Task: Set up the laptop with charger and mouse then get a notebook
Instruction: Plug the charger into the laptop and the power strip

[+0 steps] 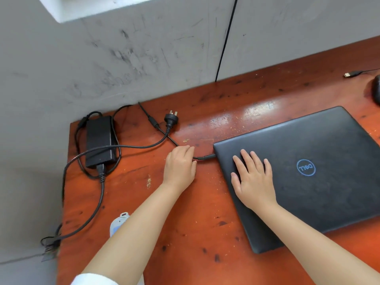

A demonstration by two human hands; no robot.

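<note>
Left hand point(180, 165) pinching charger cable point(203, 157) at laptop point(308, 175) left edge; right hand point(254, 182) flat, open, bracing lid. Push plug straight, fully home.

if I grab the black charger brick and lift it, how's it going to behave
The charger brick looks dense and rigid, so probably heavy for its size. Its cables look floppy and looped around it, so they would likely drag and snag, maybe tugging the connector at the laptop.
</note>
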